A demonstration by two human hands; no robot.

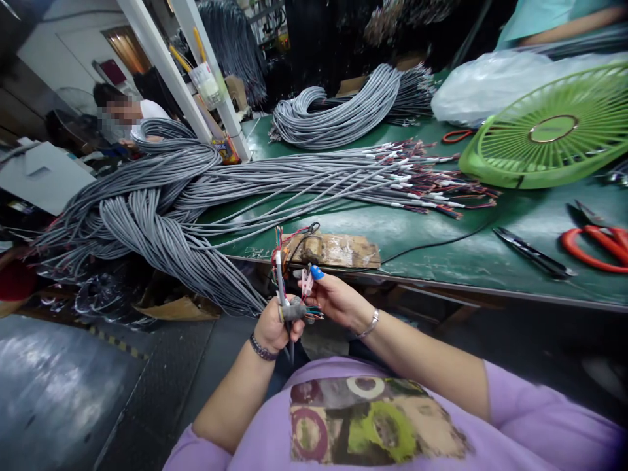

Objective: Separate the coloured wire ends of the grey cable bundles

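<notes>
My left hand (273,327) is wrapped round a grey cable (280,278) whose end, with thin coloured wires fanned out, points up. A grey covering shows on the thumb. Just to the right, my right hand (336,297) is closed on a small pinkish-white piece (307,282) beside the wires; a blue covering sits on one fingertip. More coloured wires (314,313) stick out between the two hands. Beyond them, at the table's front edge, lies a worn wooden block (348,251) with a dark wire and a small fixture on it.
Long grey cables (294,176) stretch over the green table (432,261) and hang off its left front edge. A coiled bundle (343,111) lies behind. At right are a green fan (554,131), tweezers (532,253) and red-handled scissors (598,245). A person (122,111) is at far left.
</notes>
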